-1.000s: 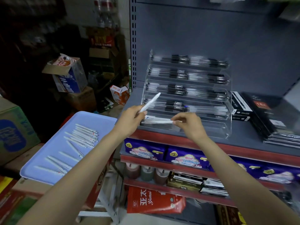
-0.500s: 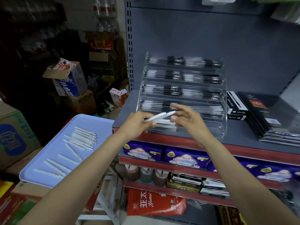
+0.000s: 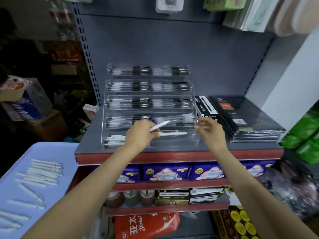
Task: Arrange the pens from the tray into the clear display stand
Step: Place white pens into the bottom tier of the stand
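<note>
The clear display stand [image 3: 196, 141] sits on the grey shelf, its upper tiers filled with black pens. Its bottom tier holds a few white pens [image 3: 114, 140] at the left end. My left hand [image 3: 139, 135] is over the front of the stand, shut on a white pen [image 3: 159, 125] that points up to the right. A second white pen [image 3: 173, 134] lies level in the bottom tier, its left end at my left fingers. My right hand [image 3: 209, 131] hovers by the stand's right end, fingers apart and holding nothing. The light blue tray [image 3: 57, 149] at lower left carries several white pens [image 3: 43, 173].
Black boxes [image 3: 205, 107] and a stack of black notebooks [image 3: 245, 118] lie right of the stand. Green packs [image 3: 305, 135] sit at the far right. Cardboard boxes [image 3: 25, 104] crowd the dark floor area on the left. Lower shelves hold purple packets [image 3: 165, 173].
My right hand has let go and moved right to the stand's end. A white pen now lies in the bottom tier. My left hand still holds a pen, shifted right.
</note>
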The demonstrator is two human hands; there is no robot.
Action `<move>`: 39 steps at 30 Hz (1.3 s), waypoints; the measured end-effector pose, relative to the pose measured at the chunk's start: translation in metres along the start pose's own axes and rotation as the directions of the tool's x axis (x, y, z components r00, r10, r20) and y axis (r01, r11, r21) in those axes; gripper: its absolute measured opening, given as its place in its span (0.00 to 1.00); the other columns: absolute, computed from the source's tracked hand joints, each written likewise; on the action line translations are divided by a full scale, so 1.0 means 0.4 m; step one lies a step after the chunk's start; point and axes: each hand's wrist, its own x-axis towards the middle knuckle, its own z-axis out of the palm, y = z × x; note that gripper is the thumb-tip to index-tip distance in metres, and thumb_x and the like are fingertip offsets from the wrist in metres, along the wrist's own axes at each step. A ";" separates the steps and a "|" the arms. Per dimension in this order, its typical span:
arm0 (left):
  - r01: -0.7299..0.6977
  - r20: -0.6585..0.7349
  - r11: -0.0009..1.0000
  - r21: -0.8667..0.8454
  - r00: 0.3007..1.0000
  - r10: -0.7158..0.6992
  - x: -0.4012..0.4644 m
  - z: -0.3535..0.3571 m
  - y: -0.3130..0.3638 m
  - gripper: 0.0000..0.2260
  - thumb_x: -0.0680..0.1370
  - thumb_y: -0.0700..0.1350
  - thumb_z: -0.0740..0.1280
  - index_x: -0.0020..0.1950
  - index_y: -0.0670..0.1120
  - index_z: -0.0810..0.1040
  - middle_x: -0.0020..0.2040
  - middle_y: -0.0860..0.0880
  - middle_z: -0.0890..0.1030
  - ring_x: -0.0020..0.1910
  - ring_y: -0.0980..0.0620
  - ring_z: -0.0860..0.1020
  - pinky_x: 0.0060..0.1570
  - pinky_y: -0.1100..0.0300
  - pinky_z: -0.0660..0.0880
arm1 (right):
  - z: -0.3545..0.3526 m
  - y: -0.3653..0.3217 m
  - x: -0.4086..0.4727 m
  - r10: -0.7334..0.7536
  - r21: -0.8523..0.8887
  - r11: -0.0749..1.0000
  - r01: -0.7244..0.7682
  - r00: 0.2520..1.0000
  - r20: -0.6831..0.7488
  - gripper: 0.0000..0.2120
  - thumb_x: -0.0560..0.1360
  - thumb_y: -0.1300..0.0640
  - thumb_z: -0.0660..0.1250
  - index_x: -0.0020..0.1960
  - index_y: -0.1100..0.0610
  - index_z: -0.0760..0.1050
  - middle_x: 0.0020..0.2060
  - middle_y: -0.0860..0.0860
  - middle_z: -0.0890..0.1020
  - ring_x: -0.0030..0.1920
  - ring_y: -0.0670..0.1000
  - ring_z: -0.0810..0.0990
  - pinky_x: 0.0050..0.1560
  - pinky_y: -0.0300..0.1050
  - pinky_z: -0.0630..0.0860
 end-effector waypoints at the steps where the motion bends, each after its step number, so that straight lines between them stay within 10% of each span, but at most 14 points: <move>1: -0.001 0.001 0.998 0.069 1.000 0.001 0.007 0.011 0.010 0.06 0.73 0.49 0.71 0.49 0.52 0.83 0.43 0.46 0.82 0.46 0.45 0.79 0.41 0.56 0.71 | -0.009 0.010 0.005 0.025 -0.014 1.000 -0.025 1.000 -0.001 0.14 0.73 0.62 0.69 0.59 0.60 0.75 0.47 0.52 0.78 0.47 0.49 0.76 0.53 0.42 0.73; 11: -0.183 0.110 0.862 0.473 0.983 0.149 0.052 0.075 0.051 0.08 0.76 0.47 0.67 0.53 0.47 0.80 0.50 0.43 0.81 0.51 0.41 0.79 0.45 0.54 0.72 | -0.024 0.047 0.023 0.159 -0.065 0.987 -0.150 0.976 0.151 0.13 0.75 0.61 0.68 0.59 0.61 0.77 0.53 0.57 0.82 0.54 0.53 0.80 0.63 0.51 0.74; 19: -0.242 0.129 0.811 0.532 0.970 0.205 0.055 0.086 0.044 0.07 0.77 0.47 0.66 0.52 0.47 0.79 0.52 0.43 0.81 0.52 0.41 0.79 0.43 0.54 0.72 | 0.007 -0.015 -0.014 -0.152 -0.243 0.955 0.173 0.983 0.101 0.13 0.75 0.60 0.67 0.59 0.58 0.77 0.50 0.55 0.79 0.44 0.47 0.76 0.45 0.28 0.66; 23: -0.234 0.069 0.863 0.448 0.971 0.228 0.044 0.078 0.054 0.07 0.77 0.48 0.64 0.52 0.49 0.79 0.51 0.46 0.80 0.52 0.42 0.78 0.43 0.55 0.70 | 0.047 -0.051 -0.024 -0.143 -0.278 0.930 0.239 0.935 0.325 0.12 0.75 0.58 0.67 0.58 0.58 0.78 0.48 0.52 0.82 0.46 0.49 0.80 0.44 0.26 0.67; 30: -0.270 0.036 0.961 -0.053 0.962 0.272 0.030 0.043 0.004 0.12 0.73 0.48 0.71 0.56 0.50 0.78 0.53 0.53 0.80 0.52 0.52 0.78 0.53 0.56 0.74 | 0.012 -0.024 -0.006 -0.104 -0.167 0.977 0.136 0.977 0.185 0.09 0.72 0.60 0.71 0.52 0.59 0.82 0.36 0.53 0.83 0.29 0.31 0.76 0.38 0.21 0.69; 39: -0.174 0.134 0.963 0.205 0.980 0.148 0.044 0.071 0.024 0.09 0.78 0.44 0.65 0.55 0.49 0.82 0.51 0.44 0.83 0.53 0.43 0.79 0.53 0.52 0.76 | -0.011 0.014 0.001 0.000 -0.201 0.980 -0.004 1.000 -0.019 0.21 0.72 0.60 0.71 0.64 0.58 0.72 0.59 0.56 0.72 0.55 0.50 0.74 0.54 0.35 0.67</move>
